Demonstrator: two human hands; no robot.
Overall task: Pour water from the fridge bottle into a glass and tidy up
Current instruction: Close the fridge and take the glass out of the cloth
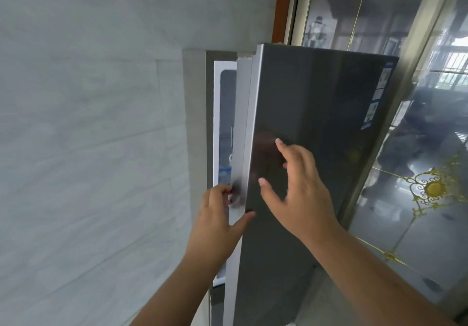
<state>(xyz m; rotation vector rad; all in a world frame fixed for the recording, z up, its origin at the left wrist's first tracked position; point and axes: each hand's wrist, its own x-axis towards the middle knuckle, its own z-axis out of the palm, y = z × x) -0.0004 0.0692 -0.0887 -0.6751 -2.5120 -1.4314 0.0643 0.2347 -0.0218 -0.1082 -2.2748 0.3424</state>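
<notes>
The dark grey fridge door (316,113) stands slightly ajar, showing a narrow strip of the white lit interior (222,128). My left hand (217,221) grips the door's left edge, fingers curled behind it and thumb on the front. With fingers spread and straight, my right hand (296,186) is at the door's front face, fingertips at or close to the surface. Neither a bottle nor a glass can be made out; the inside of the fridge is mostly hidden by the door.
A pale grey tiled wall (88,135) fills the left side, close to the fridge's frame. On the right stands a glass sliding door (417,199) with gold ornament, reflecting the room. A brown wooden frame (282,6) runs above the fridge.
</notes>
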